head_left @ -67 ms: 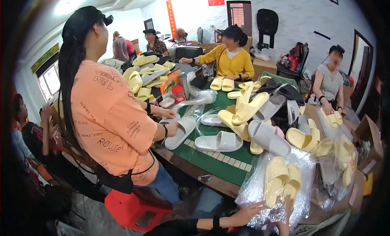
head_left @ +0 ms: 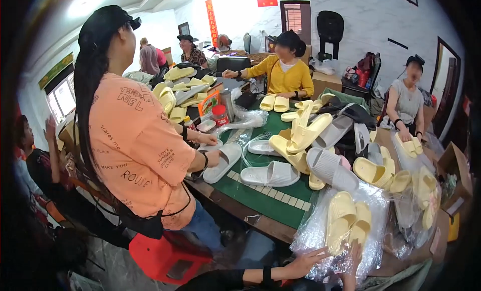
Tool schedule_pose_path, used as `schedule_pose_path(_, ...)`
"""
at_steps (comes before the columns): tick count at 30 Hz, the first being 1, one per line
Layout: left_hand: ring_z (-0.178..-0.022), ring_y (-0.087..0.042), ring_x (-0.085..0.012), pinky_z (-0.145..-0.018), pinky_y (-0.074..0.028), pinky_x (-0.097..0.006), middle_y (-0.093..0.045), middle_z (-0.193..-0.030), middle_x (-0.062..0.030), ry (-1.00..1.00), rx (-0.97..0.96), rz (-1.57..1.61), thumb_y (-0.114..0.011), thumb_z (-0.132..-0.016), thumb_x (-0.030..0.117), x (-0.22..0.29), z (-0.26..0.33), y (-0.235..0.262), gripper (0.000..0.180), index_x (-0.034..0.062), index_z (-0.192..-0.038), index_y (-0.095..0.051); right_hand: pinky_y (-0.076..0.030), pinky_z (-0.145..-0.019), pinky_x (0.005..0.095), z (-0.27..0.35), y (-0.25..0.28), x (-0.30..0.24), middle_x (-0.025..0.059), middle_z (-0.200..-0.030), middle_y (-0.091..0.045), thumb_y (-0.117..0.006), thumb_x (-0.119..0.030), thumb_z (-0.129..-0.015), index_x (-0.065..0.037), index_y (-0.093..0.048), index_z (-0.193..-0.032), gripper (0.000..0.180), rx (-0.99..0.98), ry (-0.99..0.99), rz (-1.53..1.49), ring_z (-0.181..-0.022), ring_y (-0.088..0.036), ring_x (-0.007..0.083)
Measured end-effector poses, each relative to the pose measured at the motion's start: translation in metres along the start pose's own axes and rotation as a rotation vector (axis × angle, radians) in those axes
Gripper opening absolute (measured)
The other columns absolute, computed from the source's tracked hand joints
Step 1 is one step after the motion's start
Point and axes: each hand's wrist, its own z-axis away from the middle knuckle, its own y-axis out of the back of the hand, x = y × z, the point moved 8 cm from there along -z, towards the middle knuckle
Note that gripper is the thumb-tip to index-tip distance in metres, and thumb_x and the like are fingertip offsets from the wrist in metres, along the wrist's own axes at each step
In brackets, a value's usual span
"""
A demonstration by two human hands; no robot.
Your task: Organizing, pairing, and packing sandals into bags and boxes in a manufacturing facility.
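A pair of pale yellow slippers (head_left: 341, 218) lies side by side on a stack of clear plastic bags (head_left: 305, 238) at the table's near right corner. Shiny film shows around their lower ends; I cannot tell how far it covers them. My left hand (head_left: 309, 261) comes in from the lower edge, fingers stretched toward the lower end of the left slipper and touching the plastic. Beside it, my right hand (head_left: 352, 263) points its straightened fingers up against the lower end of the right slipper. Part of my right palm is hidden at the picture's edge.
Grey and yellow slippers pile up on the green-topped table (head_left: 270, 208). To my left, a co-worker in orange (head_left: 140, 151) handles a grey slipper (head_left: 224, 163) near a red stool (head_left: 168, 258). Across sit people in yellow and grey. A cardboard box (head_left: 455, 173) stands right.
The yellow slippers have shifted very slightly away from me. My hands have barely moved. At the far left, a person's hand is raised a little higher.
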Motion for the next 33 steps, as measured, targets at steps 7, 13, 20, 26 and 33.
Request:
schedule_pose_path(7, -0.127, -0.043, -0.0354, -0.102, -0.04, -0.037, -0.037, -0.145, -0.0155, -0.025, 0.045, 0.03, -0.037, -0.077, -0.017, 0.008, 0.009, 0.003, 0.065, 0.0112, -0.134, -0.049, -0.011, -0.112, 0.057, 0.006, 0.004, -0.022, 0.0184, -0.153, -0.018, -0.063, -0.035, -0.074, -0.018, -0.041, -0.141, 0.073, -0.275, -0.038, 0.146, -0.141, -0.013, 0.0398)
schedule_pose_path(13, -0.127, -0.044, -0.0342, -0.104, -0.038, -0.038, -0.042, -0.142, -0.0156, -0.01, 0.068, -0.048, -0.037, -0.078, -0.015, 0.009, 0.009, 0.003, 0.062, 0.0105, -0.133, -0.05, -0.043, -0.094, 0.0422, 0.039, 0.076, -0.105, 0.0245, -0.131, -0.048, -0.072, -0.01, -0.076, -0.006, -0.056, -0.124, 0.05, -0.606, 0.392, -0.237, -0.117, -0.049, 0.0398)
schedule_pose_path(20, -0.123, -0.05, -0.0297, -0.098, -0.044, -0.033, -0.043, -0.14, -0.0186, 0.045, 0.016, 0.141, -0.04, -0.081, -0.012, -0.001, 0.002, -0.004, 0.055, 0.0087, -0.131, -0.052, -0.026, -0.106, 0.0534, 0.02, 0.159, -0.129, 0.0209, -0.146, -0.032, -0.084, -0.027, -0.063, -0.006, -0.045, -0.135, 0.084, -0.108, 0.466, -0.357, -0.133, -0.03, 0.0411)
schedule_pose_path(26, -0.116, -0.055, -0.0223, -0.099, -0.043, -0.029, -0.055, -0.128, -0.0167, 0.211, 0.049, 0.357, -0.04, -0.084, -0.012, 0.045, -0.018, 0.004, 0.045, -0.0072, -0.129, -0.047, -0.024, -0.106, 0.0555, 0.02, 0.094, -0.11, 0.0237, -0.145, -0.03, -0.086, -0.035, -0.055, -0.004, -0.022, -0.145, 0.114, -0.089, 0.478, -0.24, -0.132, -0.03, 0.0429)
schedule_pose_path(33, -0.122, -0.05, -0.0275, -0.104, -0.037, -0.032, -0.053, -0.129, -0.0177, -0.198, -0.012, 0.258, -0.04, -0.085, -0.011, 0.065, -0.026, -0.008, 0.047, -0.0009, -0.13, -0.05, -0.016, -0.111, 0.054, 0.004, 0.105, -0.09, 0.0242, -0.14, -0.038, -0.065, -0.019, -0.065, -0.005, -0.052, -0.125, 0.063, 0.181, 0.215, 0.051, -0.135, -0.028, 0.0429)
